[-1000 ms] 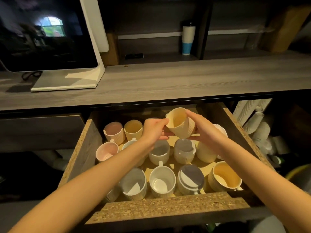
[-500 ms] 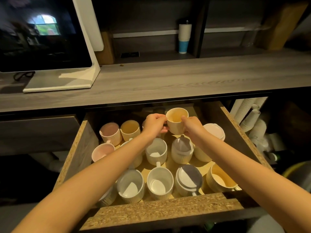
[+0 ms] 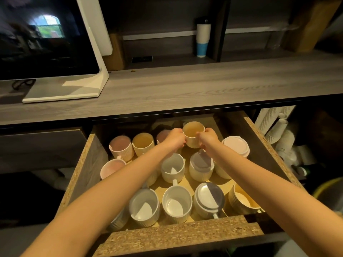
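Held mug: a pale yellow mug [image 3: 193, 135] stands upright, mouth up, at twelve o'clock in the open drawer [image 3: 178, 236], towards the right of the back row.
Left hand: the left hand [image 3: 175, 139] has its fingers curled round the mug's nine o'clock side, gripping it.
Right hand: the right hand [image 3: 207, 139] mirrors it at three o'clock, its fingers wrapped and pinching the wall.
Why both hands: to my eye the far row is a long reach and tightly packed, so a grip from two sides keeps the mug level and clear of its neighbours.
Base: I cannot tell whether it touches the drawer floor; the wrists and nearer mugs hide it.
Back row: a pink mug [image 3: 121, 148] sits at ten o'clock and a second yellow mug [image 3: 143, 143] at eleven, close together and rims up.
Right side: a lidded cup [image 3: 235, 146] sits at two o'clock, just beside the right wrist.
Front row: the white mugs [image 3: 177, 204] at six o'clock are packed close, leaving little slack.
Above: the countertop [image 3: 185, 86] overhangs the drawer's back, which probably forces the low, stretched reach.
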